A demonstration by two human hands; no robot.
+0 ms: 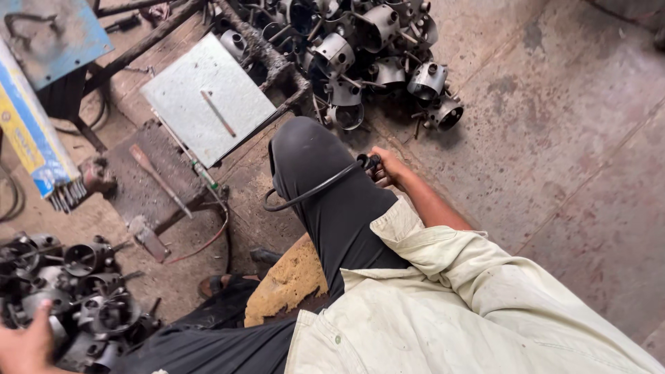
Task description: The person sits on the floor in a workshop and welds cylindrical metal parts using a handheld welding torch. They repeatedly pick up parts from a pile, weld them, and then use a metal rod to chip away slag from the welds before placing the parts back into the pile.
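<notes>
Black cable (315,190) — curved over knee; grey metal parts (76,298) — heaped on floor.

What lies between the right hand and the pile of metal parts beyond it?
In the head view, only bare stained concrete floor lies between the right hand and the pile of metal parts.

You are working in soft, even daylight; shadows stay faint and diffuse. No strong glare, only dull highlights on the metal housings (374,55). Focus holds centrally; the left hand (26,345) at the frame's corner appears slightly blurred.

Stained concrete floor (568,138), daylight.
</notes>
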